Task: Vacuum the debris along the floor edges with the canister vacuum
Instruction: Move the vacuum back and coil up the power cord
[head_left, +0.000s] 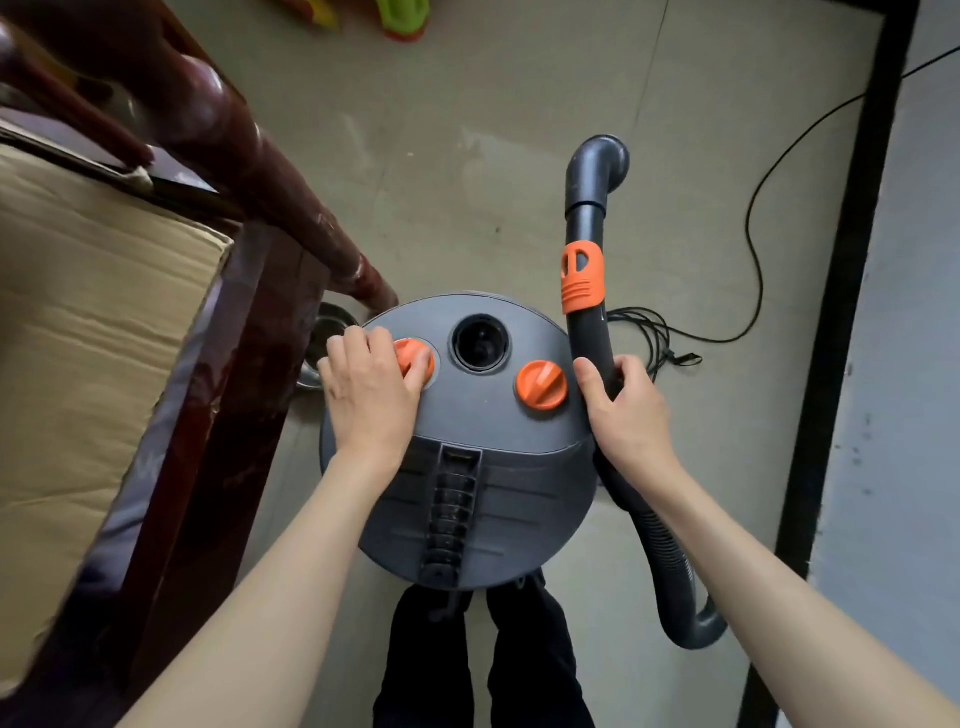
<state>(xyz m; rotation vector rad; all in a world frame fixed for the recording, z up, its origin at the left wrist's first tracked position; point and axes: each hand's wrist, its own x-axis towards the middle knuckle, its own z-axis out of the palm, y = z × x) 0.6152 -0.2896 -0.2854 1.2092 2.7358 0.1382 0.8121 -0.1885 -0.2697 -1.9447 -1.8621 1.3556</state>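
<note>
So the canister vacuum (462, 467) is sitting on the grey floor (467, 171) right in front of me, basically between my feet, and I'm looking straight down on its round dark lid. The open hose port (480, 342) is in the middle near the far edge of the lid, with an orange knob on each side of it. My left hand (371, 387) is on the left orange knob (413, 358), fingers curled over it and gripping its rim, so most of the knob is hidden under them. The right orange knob (542, 384) is untouched, just beside my other hand.

My right hand (621, 410) is wrapped around the dark wand tube (589, 332) right next to the canister's right side, thumb on the near side and fingers closed round the back. Above my grip there's an orange collar (582, 278) on the tube, and the top bends into a curved elbow end (600, 161). Below my hand the ribbed hose (670, 556) drops down and loops along the floor to the right of the canister.

Further out: a black power cord (756, 218) snakes across the floor on the right, with a bunched-up bit just behind the wand. A black strip (841, 291) runs along the floor edge by the pale wall. On my left there's dark red wooden furniture (244, 156) with a flattened cardboard box (88, 291) on it, and a metal bowl (322, 338) on the floor touching-close to the canister. Some bright green and yellow stuff (400, 18) at the far top, can't tell what it is.
</note>
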